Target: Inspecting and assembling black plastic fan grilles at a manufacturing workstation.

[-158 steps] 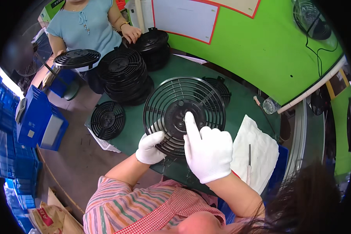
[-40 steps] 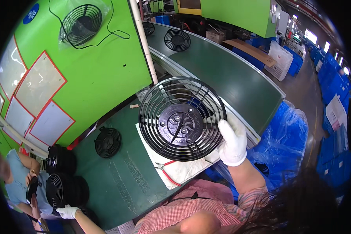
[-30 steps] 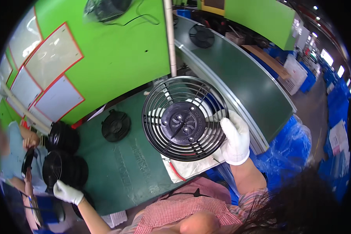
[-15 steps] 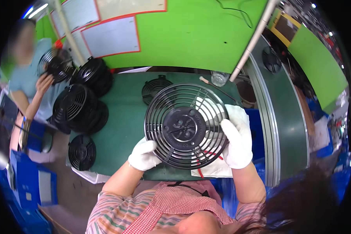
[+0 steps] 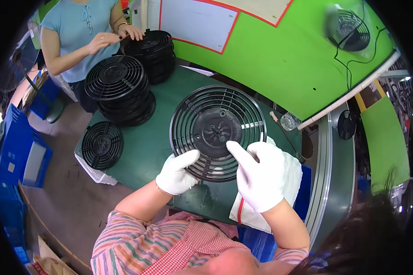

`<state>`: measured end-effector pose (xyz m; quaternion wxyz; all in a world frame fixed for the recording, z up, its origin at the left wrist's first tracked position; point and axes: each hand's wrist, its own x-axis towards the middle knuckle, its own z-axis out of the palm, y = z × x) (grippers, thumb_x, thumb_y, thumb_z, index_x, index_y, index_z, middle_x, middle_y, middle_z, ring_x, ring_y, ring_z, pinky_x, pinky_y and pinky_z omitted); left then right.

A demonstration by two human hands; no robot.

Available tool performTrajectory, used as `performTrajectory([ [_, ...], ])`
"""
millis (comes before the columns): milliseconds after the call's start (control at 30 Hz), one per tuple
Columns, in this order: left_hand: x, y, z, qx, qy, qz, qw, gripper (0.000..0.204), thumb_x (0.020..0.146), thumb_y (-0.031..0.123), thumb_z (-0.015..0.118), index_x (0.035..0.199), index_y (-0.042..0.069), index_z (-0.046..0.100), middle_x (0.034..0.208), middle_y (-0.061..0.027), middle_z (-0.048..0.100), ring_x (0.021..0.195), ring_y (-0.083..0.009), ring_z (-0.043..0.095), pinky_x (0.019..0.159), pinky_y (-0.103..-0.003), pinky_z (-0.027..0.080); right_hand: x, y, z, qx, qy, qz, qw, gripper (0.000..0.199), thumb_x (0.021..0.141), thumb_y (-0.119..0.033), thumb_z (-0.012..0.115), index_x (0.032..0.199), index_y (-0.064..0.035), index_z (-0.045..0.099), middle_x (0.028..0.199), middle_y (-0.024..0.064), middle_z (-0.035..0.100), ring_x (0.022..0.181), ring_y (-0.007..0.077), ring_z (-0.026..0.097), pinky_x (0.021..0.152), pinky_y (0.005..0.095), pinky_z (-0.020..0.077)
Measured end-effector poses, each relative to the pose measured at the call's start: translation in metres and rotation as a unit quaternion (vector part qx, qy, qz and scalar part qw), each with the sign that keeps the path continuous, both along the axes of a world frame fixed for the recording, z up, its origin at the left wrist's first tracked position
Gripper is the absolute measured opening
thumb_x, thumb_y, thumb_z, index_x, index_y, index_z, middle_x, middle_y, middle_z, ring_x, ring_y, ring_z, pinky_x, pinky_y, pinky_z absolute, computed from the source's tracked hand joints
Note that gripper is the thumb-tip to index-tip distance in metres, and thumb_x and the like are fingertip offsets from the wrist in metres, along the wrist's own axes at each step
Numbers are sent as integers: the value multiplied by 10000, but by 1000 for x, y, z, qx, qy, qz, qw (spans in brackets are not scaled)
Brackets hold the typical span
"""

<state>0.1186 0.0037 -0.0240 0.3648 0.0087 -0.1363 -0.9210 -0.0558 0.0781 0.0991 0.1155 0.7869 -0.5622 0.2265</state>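
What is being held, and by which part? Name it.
A round black fan guard, held by its near rim: the left hand grips the lower-left edge, the right hand lies on the lower-right wires.

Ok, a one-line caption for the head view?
Two white-gloved hands, left hand and right hand, hold a round black fan grille over a green table.

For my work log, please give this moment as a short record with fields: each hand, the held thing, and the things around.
Left hand: left hand, white glove, holds the lower left rim of the fan guard
Right hand: right hand, white glove, fingers on the guard's lower right
Fan guard: black, round, wire rings, solid hub
Table: green table
Nearby: stacks of black guards; white cloth
Other person: hands at the far stack
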Motion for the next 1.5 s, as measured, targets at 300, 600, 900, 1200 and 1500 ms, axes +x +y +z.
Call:
performTrajectory([
  [300,9,-2,-3,-24,-7,50,998,399,950,87,551,1331,-18,499,1298,-159,588,1186,-273,588,1032,-443,472,15,-14,-2,19,82,-9,996,496,687,-54,654,1181,-104,642,802,72,515,718,255,525,658,394,406],
  [600,8,-2,-6,-66,-26,60,996,482,923,149,604,1360,-15,481,1352,-159,557,1222,-288,559,1061,-448,435,23,-15,-6,67,46,7,997,523,667,-7,655,1182,-96,639,797,83,539,724,280,552,658,395,434],
  [900,6,-3,-5,-62,-10,50,997,415,944,91,555,1342,-12,493,1304,-147,587,1190,-264,585,1031,-423,466,14,-13,-14,38,26,-9,999,532,670,20,644,1192,-77,634,767,90,549,683,284,560,634,403,451],
  [1200,7,0,-4,-75,-25,55,995,436,928,99,569,1344,-9,493,1308,-148,585,1193,-277,578,1041,-432,451,18,-9,-14,63,26,16,998,558,668,21,643,1218,-76,627,766,81,540,675,274,557,608,389,445],
  [1500,6,3,0,-71,-38,60,995,413,913,63,579,1316,-6,522,1284,-139,605,1169,-258,595,1019,-414,466,13,-3,-11,43,15,-9,999,595,660,20,648,1248,-62,618,772,88,527,667,271,545,602,387,438],
])
